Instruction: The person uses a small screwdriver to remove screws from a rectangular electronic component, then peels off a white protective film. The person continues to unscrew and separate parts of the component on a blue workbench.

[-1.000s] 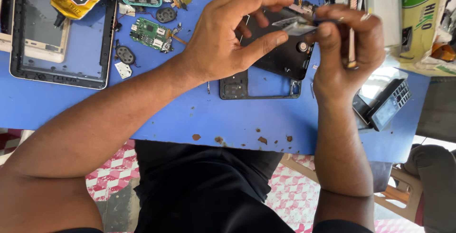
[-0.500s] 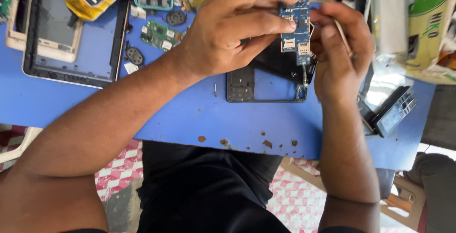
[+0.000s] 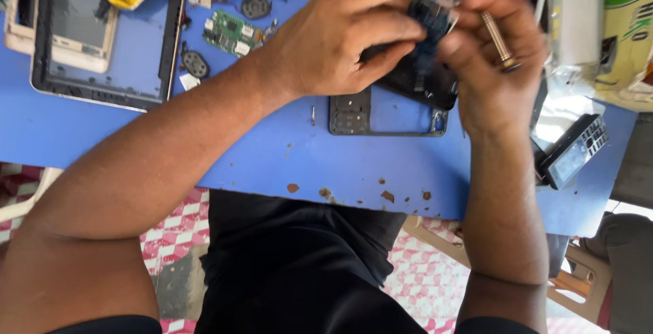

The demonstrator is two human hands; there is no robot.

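Head view: left hand pinches blue circuit board up off blue table, steadying it; right hand grips board edge plus screwdriver

I sit at a blue-topped table whose paint has chipped into small brown spots along the near edge. Under it the floor wears a red-and-white checked pattern, showing on both sides of my lap. Daylight falls bright across the table's right end. A pale wooden chair frame stands at my right, just beneath the table edge.
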